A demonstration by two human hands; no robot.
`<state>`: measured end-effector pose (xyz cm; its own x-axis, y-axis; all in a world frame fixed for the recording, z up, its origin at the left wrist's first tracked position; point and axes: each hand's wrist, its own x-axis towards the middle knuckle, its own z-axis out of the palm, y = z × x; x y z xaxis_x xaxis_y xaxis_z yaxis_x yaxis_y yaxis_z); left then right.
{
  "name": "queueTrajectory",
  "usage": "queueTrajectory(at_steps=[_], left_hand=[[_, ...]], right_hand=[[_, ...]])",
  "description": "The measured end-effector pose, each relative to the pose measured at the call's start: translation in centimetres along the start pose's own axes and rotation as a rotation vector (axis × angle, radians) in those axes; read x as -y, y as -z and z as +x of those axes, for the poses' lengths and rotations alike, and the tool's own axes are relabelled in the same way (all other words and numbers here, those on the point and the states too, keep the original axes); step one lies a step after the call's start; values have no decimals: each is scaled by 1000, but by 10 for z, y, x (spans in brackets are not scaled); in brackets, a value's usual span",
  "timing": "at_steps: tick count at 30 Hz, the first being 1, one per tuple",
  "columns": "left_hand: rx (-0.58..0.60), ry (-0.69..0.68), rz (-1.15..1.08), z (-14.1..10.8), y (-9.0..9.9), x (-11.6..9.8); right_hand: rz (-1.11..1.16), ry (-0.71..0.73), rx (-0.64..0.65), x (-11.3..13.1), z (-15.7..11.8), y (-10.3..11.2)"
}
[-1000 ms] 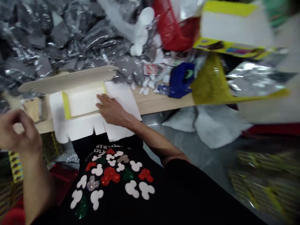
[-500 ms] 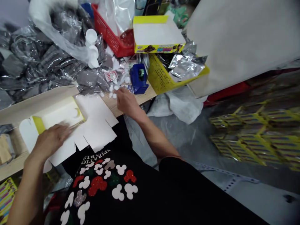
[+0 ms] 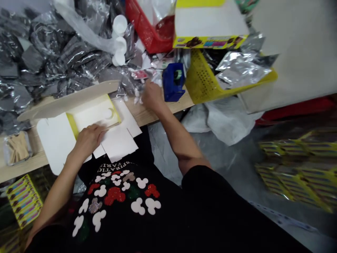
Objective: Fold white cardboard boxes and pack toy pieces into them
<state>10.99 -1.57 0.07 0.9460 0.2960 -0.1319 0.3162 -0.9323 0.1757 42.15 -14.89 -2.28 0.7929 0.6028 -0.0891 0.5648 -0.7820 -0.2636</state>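
Note:
An unfolded-lidded cardboard box (image 3: 92, 111), white inside with yellow edges, lies on the bench with its flaps spread. A small round white piece (image 3: 107, 113) sits in it near the right end. My left hand (image 3: 89, 140) grips the box's near wall, fingers bent over that edge. My right hand (image 3: 152, 95) reaches down among small white pieces (image 3: 137, 96) on the bench, left of a blue tape dispenser (image 3: 173, 82). Its fingers are drawn together; their tips are blurred, and what they hold is hidden. A red-and-white packet (image 3: 139, 74) lies just beyond.
Grey plastic-wrapped packs (image 3: 65, 52) heap along the back left. White cups (image 3: 119, 38) stand before a red basket (image 3: 150, 28). A yellow basket (image 3: 205, 79) holds silver pouches, with an open box (image 3: 210, 21) above. Wooden pieces in a tray (image 3: 18, 147) lie far left.
The view has swung, shifting the bench rightward. My right hand has moved slightly deeper among the small white pieces, towards the tape dispenser. My left hand stays at the box's near wall.

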Motion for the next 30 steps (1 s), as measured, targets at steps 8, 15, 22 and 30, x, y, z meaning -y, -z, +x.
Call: queueTrajectory(at_steps=[8,15,22,30], left_hand=[[0,9,2,-28,-1,-1],[-55,-31,-62,-23,-10,16],[-206,39,-259,-3,20,18],[41,-65,78,75,35,-13]], right_hand=[[55,-86,-64,9,-54,25],[259,630,196,112,-111,21],[-81,200,29,20,-50,26],[-276,84,47,-30,-28,15]])
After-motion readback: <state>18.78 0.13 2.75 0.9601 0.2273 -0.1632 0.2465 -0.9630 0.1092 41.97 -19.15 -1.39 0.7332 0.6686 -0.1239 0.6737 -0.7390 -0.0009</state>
